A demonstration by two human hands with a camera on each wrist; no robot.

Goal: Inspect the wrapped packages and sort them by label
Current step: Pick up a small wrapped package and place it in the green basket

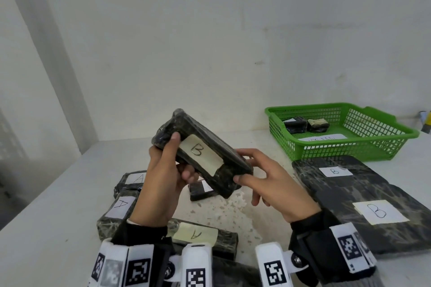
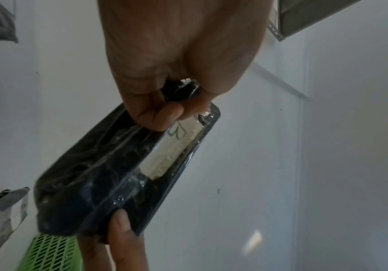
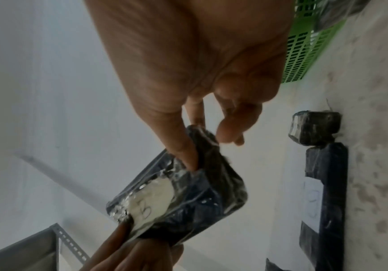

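Note:
Both hands hold a black wrapped package point(image 1: 205, 147) up above the table, tilted, its pale label marked B facing me. My left hand point(image 1: 168, 170) grips its left end, thumb on the label side, fingers curled behind. My right hand point(image 1: 258, 177) pinches its lower right corner between thumb and fingers. The left wrist view shows the same package point(image 2: 109, 174) under my left hand point(image 2: 165, 102). In the right wrist view my right hand point(image 3: 199, 139) pinches the package point(image 3: 195, 198). Packages labelled A point(image 1: 116, 209) lie at the left, large B packages point(image 1: 363, 198) at the right.
A green basket point(image 1: 349, 147) stands at the back right with two small wrapped packages and a paper slip inside. Another small package point(image 1: 200, 190) lies under the held one. One more A package point(image 1: 205, 237) lies near my wrists. A white wall rises behind the table.

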